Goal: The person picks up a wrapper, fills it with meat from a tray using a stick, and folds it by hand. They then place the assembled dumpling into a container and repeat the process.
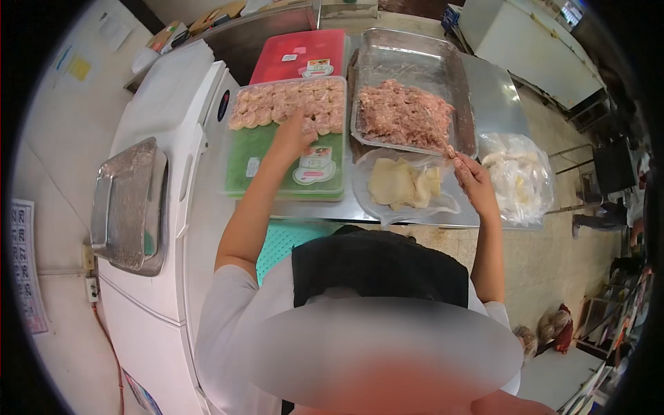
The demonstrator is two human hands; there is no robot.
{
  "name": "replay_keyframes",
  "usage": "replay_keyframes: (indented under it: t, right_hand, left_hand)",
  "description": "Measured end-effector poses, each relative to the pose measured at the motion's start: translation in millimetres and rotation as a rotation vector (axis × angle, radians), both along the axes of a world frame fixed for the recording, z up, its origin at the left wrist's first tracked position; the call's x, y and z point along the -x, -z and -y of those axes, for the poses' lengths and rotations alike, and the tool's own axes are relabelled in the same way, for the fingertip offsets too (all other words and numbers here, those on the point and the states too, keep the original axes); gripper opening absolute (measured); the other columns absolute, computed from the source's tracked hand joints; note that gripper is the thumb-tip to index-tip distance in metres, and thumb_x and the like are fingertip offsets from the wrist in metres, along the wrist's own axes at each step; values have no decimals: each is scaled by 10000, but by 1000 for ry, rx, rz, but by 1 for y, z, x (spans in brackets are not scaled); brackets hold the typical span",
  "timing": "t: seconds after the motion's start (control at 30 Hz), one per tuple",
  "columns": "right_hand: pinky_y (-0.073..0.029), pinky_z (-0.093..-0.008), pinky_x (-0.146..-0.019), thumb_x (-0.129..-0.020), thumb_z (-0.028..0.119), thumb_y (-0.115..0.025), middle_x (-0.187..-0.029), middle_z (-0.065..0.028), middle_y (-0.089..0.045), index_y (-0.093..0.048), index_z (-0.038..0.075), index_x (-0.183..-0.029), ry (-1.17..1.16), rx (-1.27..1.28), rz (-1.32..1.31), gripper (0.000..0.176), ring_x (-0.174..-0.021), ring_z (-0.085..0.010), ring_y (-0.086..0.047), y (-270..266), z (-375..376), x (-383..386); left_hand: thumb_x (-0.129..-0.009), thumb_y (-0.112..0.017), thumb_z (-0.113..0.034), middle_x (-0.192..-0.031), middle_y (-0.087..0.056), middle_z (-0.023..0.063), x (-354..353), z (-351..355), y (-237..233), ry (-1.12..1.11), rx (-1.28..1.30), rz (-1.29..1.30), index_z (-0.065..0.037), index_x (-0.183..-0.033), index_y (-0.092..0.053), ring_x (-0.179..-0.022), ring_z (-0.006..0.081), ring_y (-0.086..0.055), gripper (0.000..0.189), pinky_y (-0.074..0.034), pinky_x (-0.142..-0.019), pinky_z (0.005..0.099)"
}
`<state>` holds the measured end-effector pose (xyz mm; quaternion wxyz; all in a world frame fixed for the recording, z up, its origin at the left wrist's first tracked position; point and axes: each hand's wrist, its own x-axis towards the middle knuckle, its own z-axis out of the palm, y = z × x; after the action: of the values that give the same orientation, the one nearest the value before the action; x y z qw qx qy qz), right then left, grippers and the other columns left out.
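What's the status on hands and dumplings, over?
Left hand on dumpling rows, grip unclear. Right hand holds stick beside meat tray. Wrappers lie between; nothing blocking.

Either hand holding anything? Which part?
Right hand grips a thin stick by its near end. Left hand rests on the dumplings; hold unclear.

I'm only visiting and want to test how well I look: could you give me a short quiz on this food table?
1. True or false: the metal tray beside the dumplings holds minced meat.
2. Which hand reaches the rows of dumplings? A) left hand B) right hand
3. Fill in: the right hand, holding a thin stick, is beside pale wrappers that lie in a clear plastic ____.
Key: 1 true; 2 A; 3 bag.
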<state>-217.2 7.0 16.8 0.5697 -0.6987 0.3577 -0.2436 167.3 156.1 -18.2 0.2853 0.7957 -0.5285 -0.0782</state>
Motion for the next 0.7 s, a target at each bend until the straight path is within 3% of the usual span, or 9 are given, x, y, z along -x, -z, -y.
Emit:
replay_keyframes:
  t: [0.17, 0.27, 0.37, 0.4, 0.5, 0.6, 0.7]
  right_hand:
    - [-299, -195, -510, -984, 328, -475, -616, 67, -363, -650, 9, -1001, -72, -65, -56, 364, -576, -40, -346, -8, 29, 26]
    - [-381, -289, -527, -977, 344, -465, -580, -25, -466, -649, 16, -894, -147, 137, -292, 385, -553, -140, -472, -11, 60, 32]
    - [-441, -411, -607, -953, 337, -477, -658, -170, -578, -639, 11, -832, -321, 764, -587, 383, -642, -317, -583, -10, 108, 44]
    - [-450, -484, -662, -917, 311, -507, -768, -210, -613, -625, 3, -780, -359, 867, -682, 357, -750, -407, -585, -18, 122, 46]
    - [-468, -460, -614, -845, 219, -556, -744, -176, -623, -647, 32, -746, -434, 995, -882, 231, -709, -372, -607, -31, 157, 38]
    - [-485, -437, -579, -753, 140, -575, -726, -147, -639, -663, 65, -706, -346, 1300, -487, 126, -689, -333, -634, 20, 177, 23]
    - [-509, -401, -576, -709, 112, -574, -691, -126, -648, -673, 75, -693, -570, 1300, -553, 107, -676, -296, -657, 30, 140, 15]
  left_hand:
    - [-736, -707, -149, -1173, -562, 260, -2, 18, 10, -59, 45, 85, 9, -1358, -356, -1063, 396, -563, 731, -454, -899, 423]
    - [-739, -709, -154, -1204, -553, 238, -6, 7, 11, -18, 147, 28, -18, -1360, -373, -1072, 383, -565, 719, -455, -901, 415]
    - [-759, -698, -155, -1219, -549, 213, 21, -6, -10, -142, 22, -29, -38, -1320, -435, -1071, 356, -566, 631, -459, -893, 401]
    - [-767, -693, -154, -1221, -548, 205, 38, -7, -25, -210, -57, -35, -43, -1301, -462, -1069, 346, -566, 592, -460, -889, 395]
    - [-811, -655, -156, -1187, -560, 174, 107, 13, -63, -126, 94, -20, -45, -1265, -508, -1047, 307, -568, 490, -464, -865, 378]
    - [-825, -622, -138, -1071, -577, 155, 174, 42, -55, 39, 178, -261, -36, -1175, -564, -978, 289, -577, 368, -472, -816, 359]
    - [-794, -638, -84, -1059, -602, 107, 219, 66, -12, 252, 59, -155, -37, -1050, -611, -952, 297, -587, 261, -473, -831, 383]
